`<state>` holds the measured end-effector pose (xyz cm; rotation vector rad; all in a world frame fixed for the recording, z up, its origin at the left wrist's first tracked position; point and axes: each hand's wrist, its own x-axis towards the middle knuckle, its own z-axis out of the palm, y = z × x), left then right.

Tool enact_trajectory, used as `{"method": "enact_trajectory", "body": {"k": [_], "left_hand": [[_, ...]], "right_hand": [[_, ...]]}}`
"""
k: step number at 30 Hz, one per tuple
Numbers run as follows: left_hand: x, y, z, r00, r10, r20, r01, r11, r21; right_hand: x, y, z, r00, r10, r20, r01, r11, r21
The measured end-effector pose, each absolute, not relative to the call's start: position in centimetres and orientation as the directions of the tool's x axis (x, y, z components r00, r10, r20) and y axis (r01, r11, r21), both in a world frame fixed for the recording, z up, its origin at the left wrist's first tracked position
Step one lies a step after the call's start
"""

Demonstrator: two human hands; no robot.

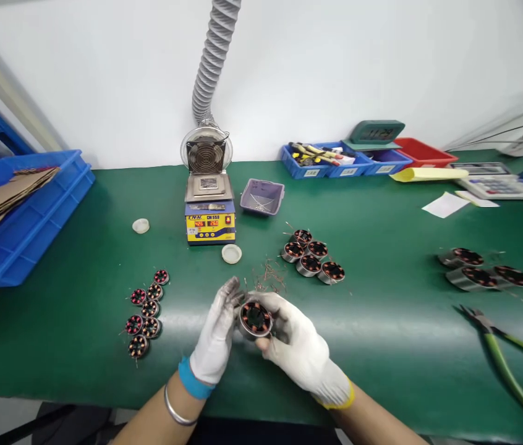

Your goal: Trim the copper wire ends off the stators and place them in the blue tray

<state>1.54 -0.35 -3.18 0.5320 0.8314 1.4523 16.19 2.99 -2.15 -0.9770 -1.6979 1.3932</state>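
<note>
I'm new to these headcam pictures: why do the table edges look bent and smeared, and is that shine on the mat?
Head view: the wide lens bows the green table; the pliers and far-right corner blur; a pale glare band lies beside the gloved hands; the wound coil they hold stays sharp.

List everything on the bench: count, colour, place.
held stator: 1, metal with copper coils, between both hands
stators: 5, metal and copper, centre
small stators: 7, red-black, left
large stators: 3, blurred, right
solder pot: 1, yellow-blue, rear centre
fan: 1, under grey hose
tray: 1, purple
caps: 2, white
crate: 1, blue, far left
bins: blue and red, rear
cutters: 1, green handles, right
calculator: 1, far right
mat: green
left hand: white glove, blue cuff
right hand: white glove, yellow cuff
</note>
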Motion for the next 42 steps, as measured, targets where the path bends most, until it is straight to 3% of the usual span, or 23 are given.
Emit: {"method": "enact_trajectory", "body": {"k": [3, 7, 10, 13, 17, 20, 25, 29, 32, 34, 35, 37, 38, 40, 42], "left_hand": [[1.3, -0.2, -2.3, -0.027, 0.993, -0.113, -0.681, 0.065, 0.729], [1.2, 0.2, -1.6, -0.090, 0.984, -0.155, -0.717, 0.044, 0.696], [0.9, 0.7, -1.7, -0.145, 0.936, -0.319, -0.821, 0.066, 0.567], [0.7, 1.2, -2.2, -0.199, 0.825, -0.530, -0.885, 0.080, 0.458], [1.0, 1.6, -2.9, -0.251, 0.778, -0.576, -0.860, 0.094, 0.501], [1.4, 1.6, -3.3, -0.264, 0.789, -0.555, -0.837, 0.099, 0.538], [1.3, 1.6, -3.6, -0.262, 0.787, -0.559, -0.842, 0.097, 0.531], [1.3, 1.5, -3.7, -0.242, 0.795, -0.556, -0.834, 0.123, 0.538], [1.5, 1.4, -3.8, -0.225, 0.804, -0.551, -0.830, 0.138, 0.541], [1.5, 1.3, -3.8, -0.219, 0.805, -0.552, -0.825, 0.149, 0.545], [1.5, 1.3, -3.8, -0.219, 0.804, -0.553, -0.821, 0.155, 0.550], [1.4, 1.4, -3.8, -0.216, 0.804, -0.554, -0.817, 0.162, 0.553], [1.4, 1.4, -3.7, -0.215, 0.804, -0.554, -0.819, 0.161, 0.551], [1.4, 1.5, -3.5, -0.213, 0.806, -0.553, -0.825, 0.156, 0.544], [1.3, 1.5, -3.3, -0.216, 0.806, -0.551, -0.822, 0.155, 0.548]], "right_hand": [[16.7, 2.6, -1.6, -0.588, 0.807, -0.060, -0.005, -0.078, -0.997], [16.8, 2.6, -0.9, -0.677, 0.736, -0.005, -0.116, -0.113, -0.987], [16.8, 3.8, -0.7, -0.649, 0.760, 0.014, -0.157, -0.116, -0.981], [16.8, 6.6, -0.7, -0.563, 0.821, -0.091, -0.178, -0.227, -0.957], [15.7, 11.5, -0.9, -0.425, 0.845, -0.324, -0.138, -0.415, -0.899], [14.3, 14.2, -1.6, -0.359, 0.835, -0.418, -0.083, -0.475, -0.876], [13.1, 16.1, -2.9, -0.257, 0.820, -0.511, 0.156, -0.487, -0.860], [13.3, 16.2, -3.1, -0.255, 0.823, -0.507, 0.181, -0.475, -0.861], [13.4, 16.1, -2.9, -0.256, 0.896, -0.363, 0.160, -0.331, -0.930], [13.4, 16.2, -2.9, -0.201, 0.972, -0.123, 0.311, -0.056, -0.949], [13.4, 16.3, -2.9, -0.198, 0.979, 0.040, 0.434, 0.124, -0.892], [13.3, 16.7, -2.9, -0.325, 0.893, 0.310, 0.642, 0.449, -0.621], [13.3, 16.8, -2.9, -0.426, 0.828, 0.366, 0.693, 0.558, -0.456], [13.0, 17.0, -2.7, -0.598, 0.734, 0.322, 0.720, 0.669, -0.186], [12.6, 16.9, -2.4, -0.677, 0.699, 0.228, 0.716, 0.698, -0.017]]}}
